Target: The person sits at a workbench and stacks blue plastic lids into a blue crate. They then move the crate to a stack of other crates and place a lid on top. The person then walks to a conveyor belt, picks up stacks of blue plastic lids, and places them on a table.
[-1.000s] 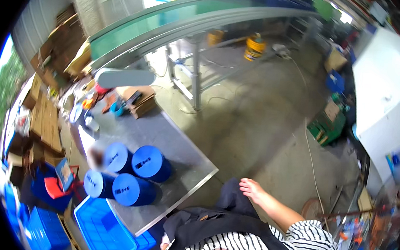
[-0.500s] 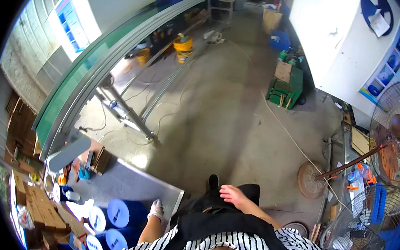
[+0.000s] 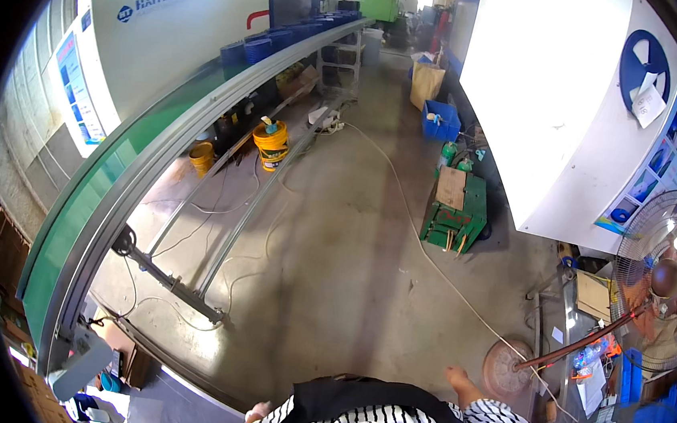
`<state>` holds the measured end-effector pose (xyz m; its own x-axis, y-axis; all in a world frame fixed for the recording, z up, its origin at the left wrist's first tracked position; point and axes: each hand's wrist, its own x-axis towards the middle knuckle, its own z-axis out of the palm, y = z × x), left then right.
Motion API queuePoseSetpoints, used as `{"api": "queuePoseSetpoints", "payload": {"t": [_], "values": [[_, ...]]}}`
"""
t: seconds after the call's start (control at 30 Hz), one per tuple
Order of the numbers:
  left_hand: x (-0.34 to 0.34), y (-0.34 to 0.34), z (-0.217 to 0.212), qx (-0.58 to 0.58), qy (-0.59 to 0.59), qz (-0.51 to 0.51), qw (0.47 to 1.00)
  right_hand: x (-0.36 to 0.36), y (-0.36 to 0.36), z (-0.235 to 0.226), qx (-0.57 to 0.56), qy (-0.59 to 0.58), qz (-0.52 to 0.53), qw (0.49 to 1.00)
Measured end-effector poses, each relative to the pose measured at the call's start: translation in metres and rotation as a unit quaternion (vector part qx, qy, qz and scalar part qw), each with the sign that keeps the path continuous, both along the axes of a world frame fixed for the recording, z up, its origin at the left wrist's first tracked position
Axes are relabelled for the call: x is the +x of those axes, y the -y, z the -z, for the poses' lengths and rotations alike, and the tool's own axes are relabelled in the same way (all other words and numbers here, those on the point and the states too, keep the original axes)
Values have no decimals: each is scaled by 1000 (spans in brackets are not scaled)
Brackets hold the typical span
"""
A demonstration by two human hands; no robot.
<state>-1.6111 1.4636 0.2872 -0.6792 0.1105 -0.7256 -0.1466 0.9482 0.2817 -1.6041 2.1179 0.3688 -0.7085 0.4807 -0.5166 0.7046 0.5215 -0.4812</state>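
Observation:
At the lower edge, my left hand [image 3: 258, 411], in a whitish glove, hangs beside the corner of a grey metal table [image 3: 192, 408]. It is small and partly cut off by my striped sleeve, so its fingers cannot be made out. My bare right hand [image 3: 458, 375] is lowered to the right of my black apron [image 3: 370, 400], near the round base of a standing fan [image 3: 506, 371]. Its fingers are foreshortened, and nothing is seen in it. Neither hand visibly touches an object.
A green conveyor belt [image 3: 56, 267] runs up the left, carrying blue containers [image 3: 277, 41] farther off. Yellow buckets [image 3: 270, 143] stand beneath its frame. A green box [image 3: 459, 214], a blue crate [image 3: 440, 122] and a white machine [image 3: 557, 110] are on the right. A pale cable [image 3: 431, 256] crosses the floor.
The view has tilted up, showing more of the far aisle; the blue drums at lower left have left the picture. My right hand has gone from before my apron to my right side.

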Motion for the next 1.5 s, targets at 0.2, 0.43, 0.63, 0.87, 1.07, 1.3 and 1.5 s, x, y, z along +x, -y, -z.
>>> {"api": "queuePoseSetpoints", "payload": {"t": [0.2, 0.43, 0.63, 0.87, 1.07, 1.3, 1.5], "values": [[-205, -74, -63, -64, -36, 120, 990, -109, 11, 13, -264, -111, 195, 938], [-367, -177, -167, 165, -107, -198, 960, -195, -40, 59, -136, 1, -261, 956], [-427, -180, -88, 232, -81, 29, 969, -349, -171, 108, -109, 38, 183, 976], [-426, -132, -42, 44, -104, -154, 982, -612, -118, 52, -153, -117, 70, 979], [-526, -174, -32, 51, 22, -198, 979, -724, -53, 42, -191, -81, -91, 974], [-727, -160, -44, 28, -22, -44, 998, -844, -63, -26, -190, 57, -387, 900], [-955, -175, -187, 108, -127, -231, 959, -960, -74, 21, -316, -56, 228, 919]]}}
